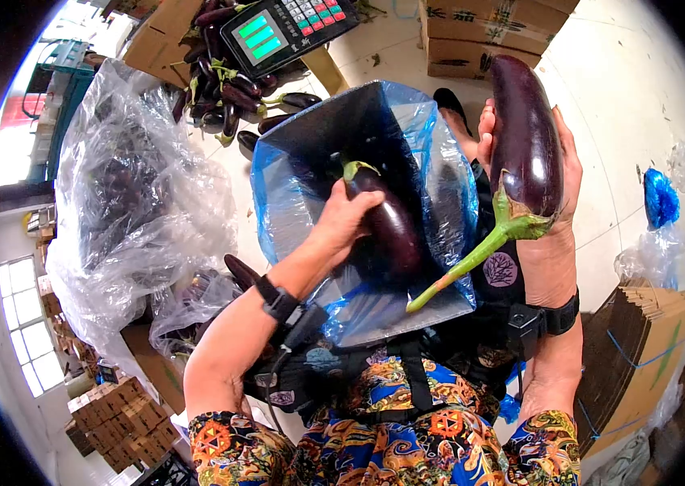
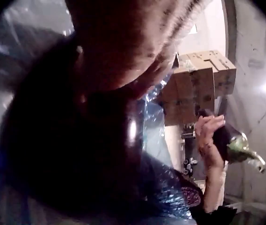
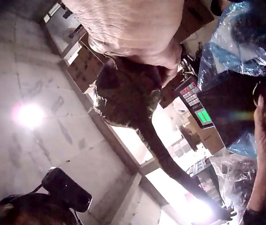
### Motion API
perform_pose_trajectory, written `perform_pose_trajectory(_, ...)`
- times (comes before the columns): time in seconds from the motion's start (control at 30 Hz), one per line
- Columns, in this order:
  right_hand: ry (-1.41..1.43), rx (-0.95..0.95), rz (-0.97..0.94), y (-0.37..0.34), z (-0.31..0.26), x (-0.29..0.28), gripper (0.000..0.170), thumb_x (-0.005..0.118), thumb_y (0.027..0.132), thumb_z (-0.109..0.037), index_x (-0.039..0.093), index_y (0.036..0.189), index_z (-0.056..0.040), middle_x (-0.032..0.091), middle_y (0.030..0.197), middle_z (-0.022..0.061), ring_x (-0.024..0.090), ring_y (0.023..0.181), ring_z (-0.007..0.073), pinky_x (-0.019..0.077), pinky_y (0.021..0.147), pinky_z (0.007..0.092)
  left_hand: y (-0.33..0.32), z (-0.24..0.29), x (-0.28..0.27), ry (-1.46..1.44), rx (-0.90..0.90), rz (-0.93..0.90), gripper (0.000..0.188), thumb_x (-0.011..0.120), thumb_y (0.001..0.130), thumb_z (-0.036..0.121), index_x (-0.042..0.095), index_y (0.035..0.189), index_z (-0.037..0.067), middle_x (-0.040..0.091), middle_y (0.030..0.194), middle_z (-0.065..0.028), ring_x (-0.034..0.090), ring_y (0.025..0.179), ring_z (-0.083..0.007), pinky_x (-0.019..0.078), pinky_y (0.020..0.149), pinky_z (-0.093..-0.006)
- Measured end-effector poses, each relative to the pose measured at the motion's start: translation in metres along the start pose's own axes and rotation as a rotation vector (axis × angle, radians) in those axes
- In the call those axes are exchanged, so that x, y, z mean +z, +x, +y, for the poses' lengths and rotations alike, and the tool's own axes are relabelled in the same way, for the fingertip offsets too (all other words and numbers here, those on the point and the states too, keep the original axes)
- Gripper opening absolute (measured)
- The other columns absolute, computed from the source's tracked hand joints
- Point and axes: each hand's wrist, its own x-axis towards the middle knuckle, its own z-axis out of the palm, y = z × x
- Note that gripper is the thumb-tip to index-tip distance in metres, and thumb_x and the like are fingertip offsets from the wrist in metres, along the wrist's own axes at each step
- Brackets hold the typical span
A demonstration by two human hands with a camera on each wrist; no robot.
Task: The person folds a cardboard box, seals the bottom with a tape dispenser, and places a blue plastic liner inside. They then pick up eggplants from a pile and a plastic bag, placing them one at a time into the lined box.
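A large dark purple eggplant (image 1: 525,121), its long green stem toward the person, is gripped by the right hand (image 1: 567,174), thumb and fingers on opposite sides. The right wrist view shows its calyx and stem (image 3: 158,145) close up, below the palm. The left hand (image 1: 342,215) reaches into a box (image 1: 318,134) lined with a blue plastic bag (image 1: 448,146). There it holds a second eggplant (image 1: 395,231) near its green cap, the thumb across the top. In the left wrist view this eggplant (image 2: 132,129) is mostly in dark shadow.
A digital scale display (image 1: 294,32) stands beyond the box, beside a pile of eggplants (image 1: 233,93) on the floor. Clear plastic sheeting (image 1: 140,186) covers things at the left. Flattened cardboard (image 1: 642,348) stands at the right, and a carton (image 1: 480,36) at the back.
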Motion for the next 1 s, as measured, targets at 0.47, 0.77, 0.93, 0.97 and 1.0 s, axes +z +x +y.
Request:
perform_pose_trajectory(0.47,-0.075,0.068,0.094,-0.001,0.006,0.011,0.062,0.036,0.099,-0.045,0.055,0.113,0.0126,0.065,0.099,0.0257,0.069,0.082,0.0328,0.0597,0.076,0.0372,0.014,-0.054,-0.002,0.583,0.165,0.559,0.056,0.073,0.076,0.025,0.048,0.118,-0.004,0.053,0.119,-0.0266,0.049,0.116,-0.0398,0.0447,0.094,-0.0441)
perform_pose_trajectory(0.77,-0.077,0.098,0.028,0.0,0.014,0.011,0.059,0.038,0.099,-0.044,0.053,0.115,0.0109,0.063,0.103,0.026,0.066,0.087,0.0332,0.058,0.078,0.0378,0.065,-0.067,0.01,1.0,0.036,0.61,0.065,0.07,0.073,0.044,0.052,0.12,0.004,0.052,0.12,-0.028,0.054,0.11,-0.0453,0.0464,0.093,-0.0505)
perform_pose_trajectory(0.93,-0.224,0.086,0.121,-0.001,0.018,0.02,0.055,0.036,0.1,-0.042,0.054,0.115,0.0075,0.066,0.094,0.0237,0.068,0.079,0.0292,0.0589,0.07,0.0357,0.064,-0.033,-0.004,1.226,0.119,0.222,0.064,0.068,0.072,0.042,0.053,0.122,0.004,0.053,0.121,-0.0286,0.053,0.112,-0.0477,0.0459,0.094,-0.0518)
perform_pose_trajectory(0.97,-0.249,0.096,0.11,-0.001,0.019,0.02,0.055,0.036,0.1,-0.042,0.055,0.115,0.0071,0.066,0.094,0.0235,0.068,0.079,0.0288,0.0591,0.069,0.0354,0.057,-0.036,-0.001,1.192,0.112,0.249,0.064,0.068,0.072,0.042,0.053,0.122,0.004,0.052,0.121,-0.0286,0.053,0.111,-0.0481,0.0458,0.094,-0.0522)
perform_pose_trajectory(1.0,-0.27,0.102,0.094,-0.002,0.019,0.02,0.054,0.036,0.1,-0.042,0.055,0.115,0.0068,0.066,0.093,0.0233,0.068,0.078,0.0283,0.0592,0.069,0.035,0.05,-0.041,0.004,1.162,0.109,0.28,0.064,0.068,0.072,0.042,0.053,0.122,0.003,0.052,0.121,-0.0285,0.053,0.111,-0.0485,0.0457,0.094,-0.0525)
